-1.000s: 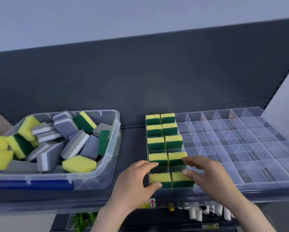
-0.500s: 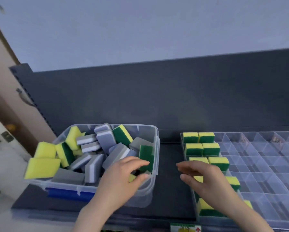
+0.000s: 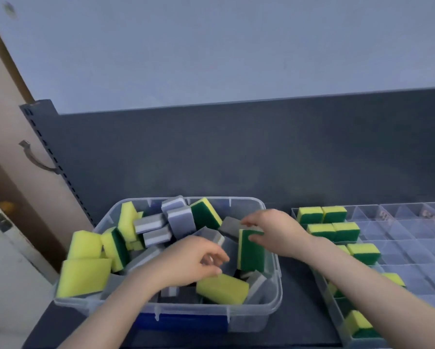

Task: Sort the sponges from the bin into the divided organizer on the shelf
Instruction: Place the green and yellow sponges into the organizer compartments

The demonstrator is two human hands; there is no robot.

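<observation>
While bin (image 3: 255,316) holds sponges (image 3: 85,277), organizer (image 3: 413,250) part-filled

Both hands are in the clear bin (image 3: 274,302) on the dark shelf (image 3: 303,308). The right hand (image 3: 274,230) pinches an upright green-and-yellow sponge (image 3: 253,255) by its top. The left hand (image 3: 186,263) hangs with curled fingers just over a flat yellow sponge (image 3: 222,289), though whether it grips anything is unclear. To the right sits the divided organizer (image 3: 413,245), with green-and-yellow sponges filling its left columns.
</observation>
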